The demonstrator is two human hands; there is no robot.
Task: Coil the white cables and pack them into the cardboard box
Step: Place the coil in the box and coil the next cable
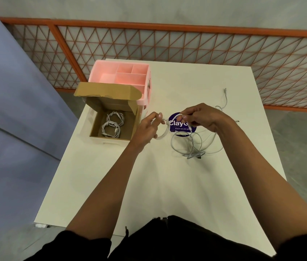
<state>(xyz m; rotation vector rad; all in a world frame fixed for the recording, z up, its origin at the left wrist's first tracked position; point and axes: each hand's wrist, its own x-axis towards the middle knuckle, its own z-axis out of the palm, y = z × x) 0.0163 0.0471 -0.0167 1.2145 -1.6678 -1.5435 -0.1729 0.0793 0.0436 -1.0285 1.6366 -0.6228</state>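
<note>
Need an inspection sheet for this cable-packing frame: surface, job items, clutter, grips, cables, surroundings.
Surface: white table, box near its left edge.
Job's things: open cardboard box holding two coiled cables; half-wound cable held above the table.
Clutter: pink organiser behind the box, visible compartments empty; purple sticker beneath the hands.
Grips: left hand pinches the coil's loops; right hand pinches its free strand.
Cables: loose cables tangled on the table, right of centre; one plug end lies farther back.
Surroundings: orange lattice fence, grey floor, blue-grey panel at left.
</note>
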